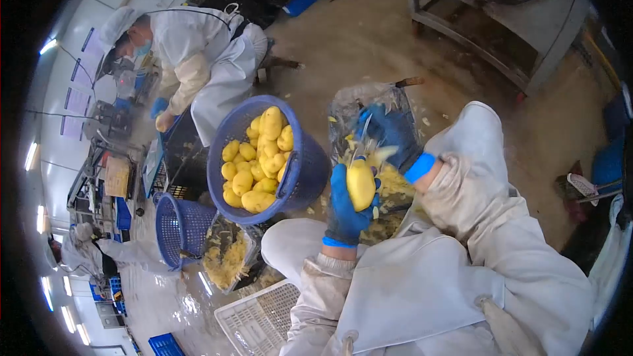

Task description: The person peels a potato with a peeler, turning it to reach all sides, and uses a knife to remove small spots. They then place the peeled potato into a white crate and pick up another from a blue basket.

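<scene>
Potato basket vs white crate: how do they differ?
The basket is blue-purple; the crate is white. The basket has a round rim; the crate has straight edges. The basket holds yellow potatoes; no potatoes show in the crate. Both are perforated.

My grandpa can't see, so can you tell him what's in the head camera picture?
A blue-gloved left hand holds a yellow potato, with the blurred, gloved right hand just beyond it, above yellow scraps. A blue basket piled with more potatoes stands nearby; a co-worker in white leans forward further back.
</scene>
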{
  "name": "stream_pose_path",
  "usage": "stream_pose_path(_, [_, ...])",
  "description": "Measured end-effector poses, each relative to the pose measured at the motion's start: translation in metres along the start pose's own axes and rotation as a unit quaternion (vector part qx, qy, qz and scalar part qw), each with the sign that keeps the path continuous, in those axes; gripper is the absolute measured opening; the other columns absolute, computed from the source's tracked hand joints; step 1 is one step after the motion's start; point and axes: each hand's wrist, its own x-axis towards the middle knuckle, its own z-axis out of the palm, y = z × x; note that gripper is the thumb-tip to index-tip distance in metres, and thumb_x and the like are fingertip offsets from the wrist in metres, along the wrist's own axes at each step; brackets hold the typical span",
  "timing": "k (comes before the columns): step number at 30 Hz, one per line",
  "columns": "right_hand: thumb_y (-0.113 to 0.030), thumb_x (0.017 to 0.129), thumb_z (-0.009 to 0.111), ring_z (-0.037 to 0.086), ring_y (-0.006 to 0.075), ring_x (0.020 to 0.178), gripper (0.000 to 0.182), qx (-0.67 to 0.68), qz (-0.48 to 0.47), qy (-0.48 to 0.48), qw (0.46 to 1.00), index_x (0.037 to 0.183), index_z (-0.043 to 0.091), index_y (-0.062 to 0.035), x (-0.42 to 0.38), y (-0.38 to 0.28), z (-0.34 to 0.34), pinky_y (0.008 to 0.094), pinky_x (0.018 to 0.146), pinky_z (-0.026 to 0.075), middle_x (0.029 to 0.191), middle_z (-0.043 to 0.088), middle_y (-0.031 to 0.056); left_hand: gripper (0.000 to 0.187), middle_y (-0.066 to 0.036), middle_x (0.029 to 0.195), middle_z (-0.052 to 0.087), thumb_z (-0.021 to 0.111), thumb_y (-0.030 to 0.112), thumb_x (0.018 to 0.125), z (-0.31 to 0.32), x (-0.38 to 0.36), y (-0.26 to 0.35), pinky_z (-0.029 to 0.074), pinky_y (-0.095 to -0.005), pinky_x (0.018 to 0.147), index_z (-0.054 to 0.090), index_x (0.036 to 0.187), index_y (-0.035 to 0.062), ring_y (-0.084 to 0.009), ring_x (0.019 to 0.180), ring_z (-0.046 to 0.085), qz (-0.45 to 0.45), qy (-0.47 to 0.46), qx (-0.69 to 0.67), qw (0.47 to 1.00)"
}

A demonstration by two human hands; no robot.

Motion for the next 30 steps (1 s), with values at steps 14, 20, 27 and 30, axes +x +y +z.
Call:
stream_pose_path(14, [-0.024, 0.093, 0.048, 0.058, 0.0138, 0.070, 0.026, -0.185, -0.077, 0.063, 0.978, 0.085, 0.060, -0.0032, 0.017, -0.007, -0.012, 0.0279, 0.068, 0.045, 0.074, 0.062, 0.0046, 0.038, -0.013, 0.101, 0.057, 0.042, 0.039, 0.091, 0.004, 0.008, 0.019, 0.052, -0.0306, 0.059, 0.049, 0.112, 0.0076, -0.0234, 0.084, 0.058, -0.174, 0.027, -0.243, 0.954])
stream_pose_path(20, [-0.026, 0.094, 0.045, 0.056, 0.0142, 0.068, 0.029, -0.057, -0.005, 0.042, 0.997, 0.084, 0.060, -0.0035, 0.012, 0.008, -0.008, 0.0272, 0.062, 0.046, 0.074, 0.060, 0.0053, 0.034, -0.014, 0.109, 0.055, 0.047, 0.026, 0.089, 0.001, 0.007, 0.005, 0.052, -0.0304, 0.065, 0.044, 0.119, 0.0083, -0.0260, 0.090, 0.058, -0.136, -0.037, -0.248, 0.958])
stream_pose_path(27, [-0.028, 0.093, 0.048, 0.057, 0.0128, 0.071, 0.027, -0.067, 0.058, 0.016, 0.996, 0.086, 0.059, -0.0037, 0.008, 0.004, 0.006, 0.0269, 0.064, 0.046, 0.079, 0.061, 0.0048, 0.043, -0.014, 0.108, 0.055, 0.057, 0.009, 0.082, 0.013, 0.001, 0.013, 0.051, -0.0326, 0.071, 0.042, 0.122, 0.0016, -0.0219, 0.090, 0.058, 0.240, 0.020, 0.332, 0.912])
stream_pose_path(30, [-0.027, 0.092, 0.049, 0.058, 0.0123, 0.073, 0.027, -0.094, 0.027, 0.097, 0.990, 0.085, 0.059, -0.0030, 0.031, 0.009, -0.015, 0.0269, 0.066, 0.046, 0.078, 0.062, 0.0048, 0.042, -0.014, 0.107, 0.054, 0.055, 0.004, 0.081, 0.006, 0.005, 0.005, 0.049, -0.0346, 0.077, 0.043, 0.120, -0.0015, -0.0250, 0.093, 0.057, 0.174, 0.091, 0.270, 0.943])
